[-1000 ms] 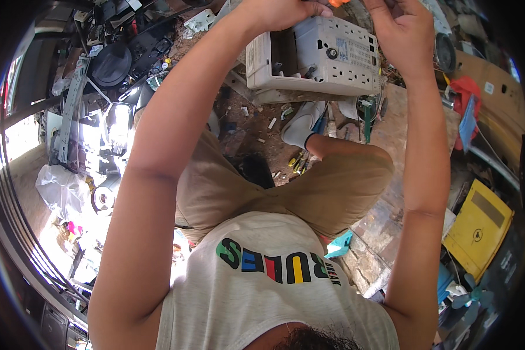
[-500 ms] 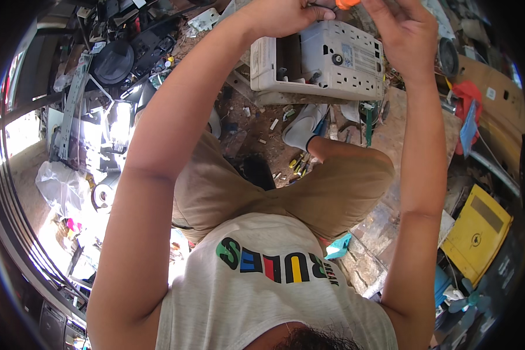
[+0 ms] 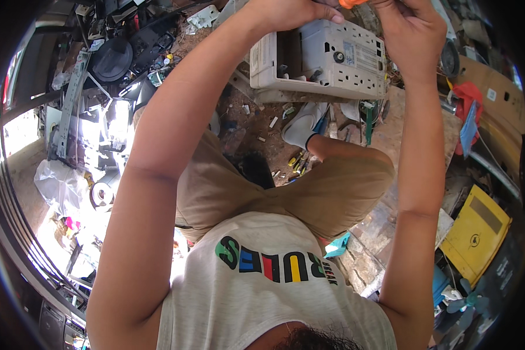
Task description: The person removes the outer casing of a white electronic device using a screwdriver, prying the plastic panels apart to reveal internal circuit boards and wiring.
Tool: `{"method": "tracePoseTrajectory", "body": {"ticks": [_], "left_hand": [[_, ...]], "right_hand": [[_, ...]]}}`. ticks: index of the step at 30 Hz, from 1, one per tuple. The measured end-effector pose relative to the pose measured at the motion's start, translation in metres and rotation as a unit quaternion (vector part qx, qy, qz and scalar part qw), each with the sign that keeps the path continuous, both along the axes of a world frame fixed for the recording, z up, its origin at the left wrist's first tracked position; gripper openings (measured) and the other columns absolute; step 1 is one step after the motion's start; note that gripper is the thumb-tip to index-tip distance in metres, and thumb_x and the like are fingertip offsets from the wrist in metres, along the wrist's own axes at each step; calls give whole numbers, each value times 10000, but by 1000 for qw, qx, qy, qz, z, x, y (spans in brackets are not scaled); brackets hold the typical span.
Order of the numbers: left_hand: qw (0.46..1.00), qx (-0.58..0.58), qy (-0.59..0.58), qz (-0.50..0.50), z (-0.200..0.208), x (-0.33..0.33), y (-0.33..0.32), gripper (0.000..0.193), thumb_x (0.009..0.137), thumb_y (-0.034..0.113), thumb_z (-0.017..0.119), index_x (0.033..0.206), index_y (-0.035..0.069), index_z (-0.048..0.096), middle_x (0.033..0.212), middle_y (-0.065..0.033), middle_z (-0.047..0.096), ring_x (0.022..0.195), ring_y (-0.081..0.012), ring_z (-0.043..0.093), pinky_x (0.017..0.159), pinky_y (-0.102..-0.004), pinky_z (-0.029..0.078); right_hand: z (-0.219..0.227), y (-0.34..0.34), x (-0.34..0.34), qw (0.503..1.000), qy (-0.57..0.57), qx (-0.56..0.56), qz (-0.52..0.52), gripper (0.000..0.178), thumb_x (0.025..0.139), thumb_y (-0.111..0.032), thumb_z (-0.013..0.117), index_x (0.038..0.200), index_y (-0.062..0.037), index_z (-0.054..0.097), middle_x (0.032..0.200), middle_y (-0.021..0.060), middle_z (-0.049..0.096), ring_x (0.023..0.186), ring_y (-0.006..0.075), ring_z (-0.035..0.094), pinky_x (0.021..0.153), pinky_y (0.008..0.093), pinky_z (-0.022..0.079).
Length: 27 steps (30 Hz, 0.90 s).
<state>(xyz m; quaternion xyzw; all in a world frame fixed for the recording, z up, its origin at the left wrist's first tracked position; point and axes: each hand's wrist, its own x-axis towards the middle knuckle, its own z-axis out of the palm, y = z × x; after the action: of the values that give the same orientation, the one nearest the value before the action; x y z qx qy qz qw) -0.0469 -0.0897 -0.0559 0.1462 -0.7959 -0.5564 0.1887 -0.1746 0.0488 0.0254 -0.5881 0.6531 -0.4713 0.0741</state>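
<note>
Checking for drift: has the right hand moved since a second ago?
Yes. The right hand shifted slightly right, judged against the brown cardboard.

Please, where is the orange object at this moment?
In the head view, the orange object is at the top edge, right of centre, between the left hand and right hand, near the white case.

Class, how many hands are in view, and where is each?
2. The left hand is at the upper edge, left of the orange piece; the right hand is right of it. The frame partly cuts off both.
</note>
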Motion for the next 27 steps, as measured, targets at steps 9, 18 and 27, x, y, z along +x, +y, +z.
{"method": "tracePoseTrajectory", "body": {"ticks": [9,18,27], "left_hand": [[999,20,24,-36,2,2,-3,175,858,120,757,1009,31,760,895,-125,760,810,-176,709,772,-339,552],[994,4,109,-32,-16,-1,-4,176,806,126,810,944,25,768,843,-130,756,734,-183,709,718,-336,557],[1000,9,-4,-6,4,3,-1,194,811,152,810,968,44,771,873,-124,760,773,-191,708,748,-346,550]], "right_hand": [[9,8,-13,997,-2,9,78,313,987,-80,654,1276,41,646,1186,115,676,1087,183,651,980,309,502],[1,-5,4,997,-78,5,3,324,1000,-128,649,1284,26,649,1170,96,667,1045,166,649,948,288,503],[6,-1,6,999,-46,24,5,319,1011,-28,570,1321,37,605,1240,100,657,1160,197,641,985,298,505]]}}
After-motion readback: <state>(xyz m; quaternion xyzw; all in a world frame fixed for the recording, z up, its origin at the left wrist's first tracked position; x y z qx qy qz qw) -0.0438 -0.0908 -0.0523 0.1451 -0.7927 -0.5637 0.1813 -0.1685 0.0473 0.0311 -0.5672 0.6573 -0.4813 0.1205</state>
